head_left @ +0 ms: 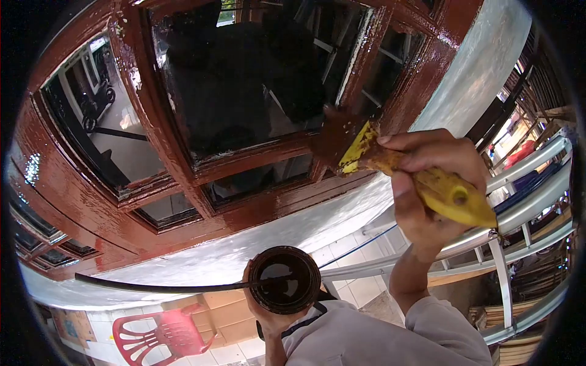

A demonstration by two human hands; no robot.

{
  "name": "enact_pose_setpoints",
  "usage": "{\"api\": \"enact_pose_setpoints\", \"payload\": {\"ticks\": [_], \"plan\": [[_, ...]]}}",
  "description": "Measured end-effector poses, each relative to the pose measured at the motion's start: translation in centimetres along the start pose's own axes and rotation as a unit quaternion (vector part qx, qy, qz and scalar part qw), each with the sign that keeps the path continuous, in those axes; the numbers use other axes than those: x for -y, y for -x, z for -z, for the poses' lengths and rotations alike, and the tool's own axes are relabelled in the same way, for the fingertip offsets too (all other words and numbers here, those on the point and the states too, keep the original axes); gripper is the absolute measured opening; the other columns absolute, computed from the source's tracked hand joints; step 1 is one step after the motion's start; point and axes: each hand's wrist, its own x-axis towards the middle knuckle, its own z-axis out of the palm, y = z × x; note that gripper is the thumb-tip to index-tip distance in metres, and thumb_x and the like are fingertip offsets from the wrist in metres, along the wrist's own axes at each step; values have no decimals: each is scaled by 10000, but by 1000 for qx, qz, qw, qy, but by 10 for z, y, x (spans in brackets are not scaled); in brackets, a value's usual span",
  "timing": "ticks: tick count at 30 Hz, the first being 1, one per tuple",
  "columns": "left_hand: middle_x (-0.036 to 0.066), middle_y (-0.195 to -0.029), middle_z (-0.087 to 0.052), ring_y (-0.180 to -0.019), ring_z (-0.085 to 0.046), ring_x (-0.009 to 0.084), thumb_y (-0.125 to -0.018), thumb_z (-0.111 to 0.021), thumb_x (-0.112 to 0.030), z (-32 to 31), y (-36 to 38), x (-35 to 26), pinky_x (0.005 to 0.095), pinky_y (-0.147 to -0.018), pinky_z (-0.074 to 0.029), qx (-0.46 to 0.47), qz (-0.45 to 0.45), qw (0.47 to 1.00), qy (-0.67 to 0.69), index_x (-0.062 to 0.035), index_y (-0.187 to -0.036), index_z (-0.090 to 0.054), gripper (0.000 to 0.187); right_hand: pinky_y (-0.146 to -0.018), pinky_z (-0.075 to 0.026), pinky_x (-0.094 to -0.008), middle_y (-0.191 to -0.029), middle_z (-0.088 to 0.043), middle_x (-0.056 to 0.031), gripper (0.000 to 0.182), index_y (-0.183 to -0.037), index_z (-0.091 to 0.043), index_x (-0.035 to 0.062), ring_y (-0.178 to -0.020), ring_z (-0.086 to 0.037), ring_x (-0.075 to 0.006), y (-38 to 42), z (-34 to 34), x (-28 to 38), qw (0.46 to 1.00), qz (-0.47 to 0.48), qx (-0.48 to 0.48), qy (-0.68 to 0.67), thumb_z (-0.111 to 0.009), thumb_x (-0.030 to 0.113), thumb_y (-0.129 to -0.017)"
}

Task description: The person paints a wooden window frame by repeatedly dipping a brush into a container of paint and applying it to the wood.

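My right hand (436,168) is closed round the yellow handle of a wide paintbrush (452,194). The brush's brown-coated bristles point left and overlap the lower right corner of a window pane. Glossy red-brown paint covers the wooden window frame (165,137) around the dark glass (244,91). Lower down, my left hand (268,318) grips a paint can (312,259) close to my body. Dark, shiny liquid fills the bottom of its opening. A long thin dark stick (159,285) leans out of the can towards the left.
Below the frame runs a pale, bluish-white wall (232,244). A red plastic chair (165,335) stands on the tiled floor at the lower left. Silver metal railings (531,210) curve along the right side, with stacked wooden strips (525,341) beneath them.
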Motion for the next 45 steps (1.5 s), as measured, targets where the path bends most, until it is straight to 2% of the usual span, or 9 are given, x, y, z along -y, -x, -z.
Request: {"api": "enact_pose_setpoints", "payload": {"ticks": [7,10,13,16,22,25,31,37,45], "plan": [[183,-1229,-422,-1127,-461,305,-432,-849,-264,8,5,17,415,-972,-398,-20,-5,1000,-15,24,-1337,-205,1148,-685,-528,-306,-801,-587,-239,178,-835,-460,-51,-741,-614,-235,-2,0,0,999,-14,-50,4,-588,-13,-717],[184,-1225,-423,-1124,-462,305,-429,-849,-262,6,1,9,415,-973,-396,-25,-6,1000,10,25,-1338,-204,1151,-688,-528,-308,-798,-586,-233,179,-838,-460,-52,-733,-614,-232,-2,4,-1,999,-26,-38,-2,-588,-8,-721],[187,-1223,-424,-1123,-463,306,-428,-850,-262,4,0,4,417,-973,-395,-32,-3,999,5,27,-1337,-206,1151,-634,-503,-236,-753,-599,-124,198,-780,-558,-40,-696,-615,-170,0,-5,-2,985,-99,-113,-81,-626,-90,-601],[187,-1221,-426,-1122,-464,305,-426,-850,-259,6,2,11,418,-972,-397,-30,-8,999,9,29,-1336,-209,1149,-641,-507,-232,-762,-592,-117,174,-776,-553,-45,-694,-612,-165,-2,-8,-1,979,-129,-125,-99,-615,-100,-623],[186,-1224,-427,-1125,-462,303,-430,-846,-255,4,1,12,416,-973,-395,-40,-11,999,18,30,-1336,-213,1141,-651,-516,-249,-777,-589,-122,160,-784,-547,-49,-701,-613,-166,-6,-8,-1,975,-108,-164,-102,-600,-102,-644],[182,-1231,-424,-1130,-459,300,-434,-842,-255,3,-1,8,410,-975,-395,-40,-10,999,20,26,-1339,-211,1139,-656,-517,-255,-763,-589,-120,163,-788,-547,-47,-709,-614,-168,-3,-9,0,979,-92,-162,-87,-592,-101,-640],[175,-1239,-420,-1138,-455,296,-436,-837,-250,4,-5,6,403,-976,-398,-34,-31,999,10,17,-1345,-204,1139,-645,-504,-236,-741,-576,-89,162,-783,-552,-42,-687,-604,-144,0,-5,0,982,-127,-119,-67,-599,-105,-641],[175,-1240,-422,-1139,-456,299,-435,-837,-235,2,-5,2,405,-983,-395,-25,-5,999,33,14,-1346,-205,1136,-590,-475,-207,-750,-582,-74,137,-765,-568,-25,-654,-581,-108,0,-4,0,975,-180,-108,-73,-616,-91,-656],[176,-1237,-426,-1130,-466,297,-426,-839,-242,6,4,16,404,-974,-408,-35,-1,999,18,12,-1343,-212,1140,-594,-458,-194,-742,-579,-66,135,-775,-574,-27,-655,-580,-109,-3,-5,-10,980,-142,-98,-101,-628,-73,-659]]}}
